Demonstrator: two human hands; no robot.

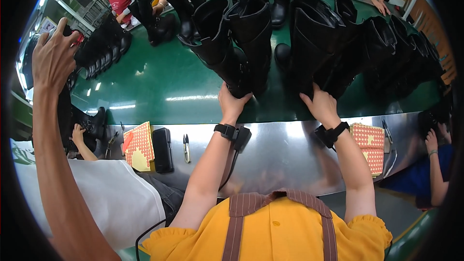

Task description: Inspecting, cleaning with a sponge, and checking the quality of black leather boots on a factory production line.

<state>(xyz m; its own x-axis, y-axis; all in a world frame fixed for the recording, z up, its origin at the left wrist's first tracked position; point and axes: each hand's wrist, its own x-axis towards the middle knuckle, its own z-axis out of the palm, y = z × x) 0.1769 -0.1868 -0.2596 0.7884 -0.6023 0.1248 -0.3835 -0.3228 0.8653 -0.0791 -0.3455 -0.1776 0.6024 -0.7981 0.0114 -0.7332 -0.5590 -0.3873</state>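
My left hand (233,102) grips the lower back of a tall black boot (217,50), its thumb pointing right and its fingers partly hidden by the boot. Another tall black boot (251,38) stands close against that one, on its right. My right hand (321,104) is closed round the heel area of a tall black boot (314,38), thumb to the left, the fingertips hidden. All these boots stand upright on the green table surface (159,77), open tops toward me. A black strap with a small device sits on each of my wrists.
More black boots (382,43) crowd the right, others the far side. A metal ledge (275,150) carries sticker sheets (139,147), a black phone (163,150), thread snips (186,148) and more sticker sheets (368,147). At left, another person's raised arm (50,116) reaches up; co-workers sit around.
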